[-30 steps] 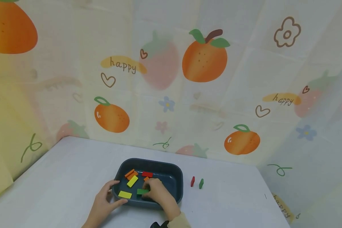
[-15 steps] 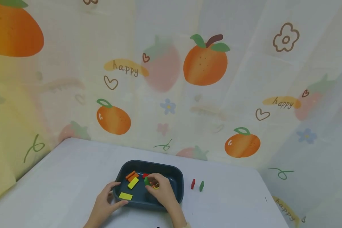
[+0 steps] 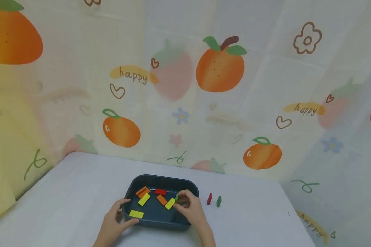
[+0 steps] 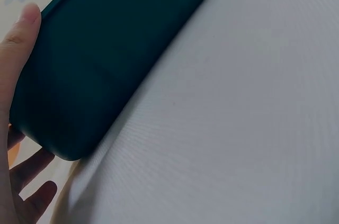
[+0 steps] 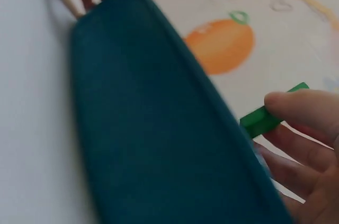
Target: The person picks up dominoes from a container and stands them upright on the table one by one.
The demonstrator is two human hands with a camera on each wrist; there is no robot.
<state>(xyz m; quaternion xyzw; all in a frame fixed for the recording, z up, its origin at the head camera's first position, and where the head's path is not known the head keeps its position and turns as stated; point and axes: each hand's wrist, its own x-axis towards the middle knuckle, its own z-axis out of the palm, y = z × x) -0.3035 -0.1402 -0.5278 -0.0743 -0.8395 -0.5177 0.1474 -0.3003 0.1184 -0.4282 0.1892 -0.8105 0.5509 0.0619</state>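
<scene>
My left hand (image 3: 114, 216) grips the left end of a dark blue-green rectangular tray (image 3: 164, 224), thumb on its near side. In the left wrist view the thumb and fingers lie along the tray's end wall (image 4: 95, 70). Over the tray's right part, my right hand (image 3: 192, 208) pinches a green domino block (image 3: 176, 198) between thumb and fingertips; the right wrist view shows this green block (image 5: 262, 120) just by the rim. Lying in the tray are yellow blocks (image 3: 136, 214), orange blocks (image 3: 162, 200) and a red block (image 3: 160, 191).
On the white table (image 3: 250, 219), right of the tray, a red block (image 3: 209, 199) and a green block (image 3: 218, 201) stand upright on end, a small gap apart. A fruit-print cloth (image 3: 179, 130) hangs behind the table.
My right hand has picked the green block up from the tray's near middle and carried it rightward, uncovering orange and yellow blocks. The left hand keeps its grip on the tray.
</scene>
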